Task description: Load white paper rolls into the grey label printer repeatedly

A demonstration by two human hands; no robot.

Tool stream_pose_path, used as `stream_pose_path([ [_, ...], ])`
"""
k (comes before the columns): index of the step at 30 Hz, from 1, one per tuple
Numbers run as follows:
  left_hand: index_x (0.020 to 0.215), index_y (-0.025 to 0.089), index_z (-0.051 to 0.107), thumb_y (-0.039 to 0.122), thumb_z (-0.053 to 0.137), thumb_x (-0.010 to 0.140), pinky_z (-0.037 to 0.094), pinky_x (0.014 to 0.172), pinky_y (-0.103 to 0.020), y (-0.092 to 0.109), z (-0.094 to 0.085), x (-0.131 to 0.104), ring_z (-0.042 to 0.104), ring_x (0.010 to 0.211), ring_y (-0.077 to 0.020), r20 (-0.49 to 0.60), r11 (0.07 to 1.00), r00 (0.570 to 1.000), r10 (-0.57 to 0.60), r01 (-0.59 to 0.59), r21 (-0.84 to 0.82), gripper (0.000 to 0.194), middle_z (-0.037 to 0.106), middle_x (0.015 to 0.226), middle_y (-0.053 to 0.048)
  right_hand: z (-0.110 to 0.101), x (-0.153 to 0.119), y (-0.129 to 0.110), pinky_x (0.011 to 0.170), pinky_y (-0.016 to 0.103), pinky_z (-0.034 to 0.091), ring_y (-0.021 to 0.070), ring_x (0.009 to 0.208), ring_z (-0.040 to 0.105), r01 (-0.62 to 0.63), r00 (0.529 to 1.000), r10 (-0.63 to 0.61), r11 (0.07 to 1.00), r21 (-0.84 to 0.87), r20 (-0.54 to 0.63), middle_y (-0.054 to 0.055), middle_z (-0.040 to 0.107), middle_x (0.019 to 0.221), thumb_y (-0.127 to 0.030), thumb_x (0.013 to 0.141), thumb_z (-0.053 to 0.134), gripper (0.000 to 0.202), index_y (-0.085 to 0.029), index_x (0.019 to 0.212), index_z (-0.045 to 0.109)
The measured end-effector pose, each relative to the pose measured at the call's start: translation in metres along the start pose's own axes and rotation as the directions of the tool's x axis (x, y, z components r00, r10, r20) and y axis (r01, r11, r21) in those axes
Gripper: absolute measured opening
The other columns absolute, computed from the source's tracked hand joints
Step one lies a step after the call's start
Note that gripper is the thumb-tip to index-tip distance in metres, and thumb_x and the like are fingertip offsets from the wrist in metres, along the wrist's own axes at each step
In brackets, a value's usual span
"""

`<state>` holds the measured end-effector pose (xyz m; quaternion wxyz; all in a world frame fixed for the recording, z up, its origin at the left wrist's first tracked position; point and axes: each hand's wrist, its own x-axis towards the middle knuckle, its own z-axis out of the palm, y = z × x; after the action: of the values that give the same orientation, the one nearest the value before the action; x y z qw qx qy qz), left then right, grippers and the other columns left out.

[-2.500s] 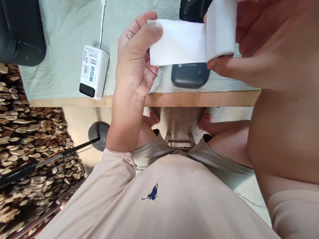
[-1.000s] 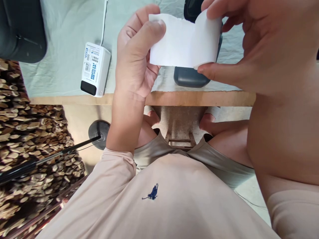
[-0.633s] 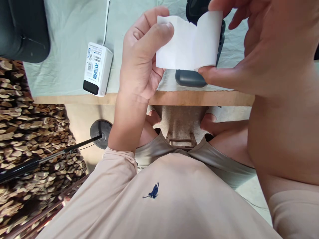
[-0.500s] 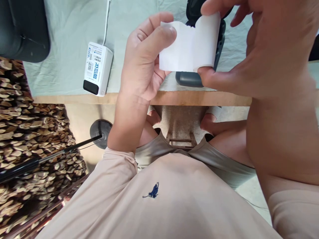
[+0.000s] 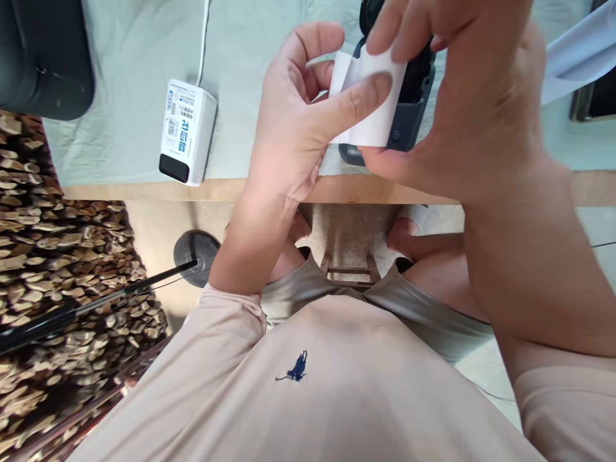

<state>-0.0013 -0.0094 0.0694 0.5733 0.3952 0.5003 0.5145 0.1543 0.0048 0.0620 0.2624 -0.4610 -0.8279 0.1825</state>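
A small white paper roll (image 5: 371, 130) is held between both hands, above the front of the table. My right hand (image 5: 486, 109) grips it by its two ends, thumb at the near end and fingers at the far one. My left hand (image 5: 293, 128) has its thumb laid across the roll, and its other fingers curl behind the loose end of the paper. Below and behind the roll is a dark grey device (image 5: 408, 125) with its lid up, partly hidden by my right hand and the paper.
On the pale green cloth (image 5: 250, 38) a white box-shaped device (image 5: 185, 131) with a cable lies to the left. A black object (image 5: 48, 58) fills the upper left corner. White sheet material (image 5: 582, 58) and a dark phone-like object (image 5: 599, 96) are at right. Stacked firewood (image 5: 62, 256) is at lower left.
My right hand has moved left with the roll, and its wrist has turned. The stretched paper is shorter now, and my left thumb has slid from the loose end onto the roll.
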Motion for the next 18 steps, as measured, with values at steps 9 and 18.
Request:
stream_pose_path([
  [9, 0.094, 0.026, 0.048, 0.002, 0.062, 0.080, 0.047, 0.064, -0.026, -0.003, -0.007, 0.009, 0.054, 0.059, -0.0084, 0.038, 0.995, 0.995, -0.088, 0.090, -0.040, 0.031, 0.046, 0.071, 0.006, -0.006, -0.002, -0.006, 0.129, 0.039, 0.039, 0.0148, 0.135, 0.046, -0.011, 0.988, 0.034, 0.989, -0.148, 0.149, -0.011, 0.046, 0.144, -0.044, 0.088, 0.055, 0.040, -0.025, 0.123, 0.059],
  [18, 0.091, 0.024, 0.050, 0.015, 0.059, 0.085, 0.048, 0.056, -0.025, -0.008, -0.007, 0.012, 0.056, 0.059, -0.0087, 0.132, 0.980, 0.976, -0.174, 0.185, -0.078, 0.014, 0.055, 0.075, 0.002, -0.018, -0.003, -0.007, 0.112, -0.002, 0.037, -0.0043, 0.116, 0.059, -0.212, 0.968, 0.226, 0.969, -0.130, 0.106, -0.018, 0.065, 0.109, -0.041, 0.087, 0.052, 0.034, -0.031, 0.113, 0.070],
])
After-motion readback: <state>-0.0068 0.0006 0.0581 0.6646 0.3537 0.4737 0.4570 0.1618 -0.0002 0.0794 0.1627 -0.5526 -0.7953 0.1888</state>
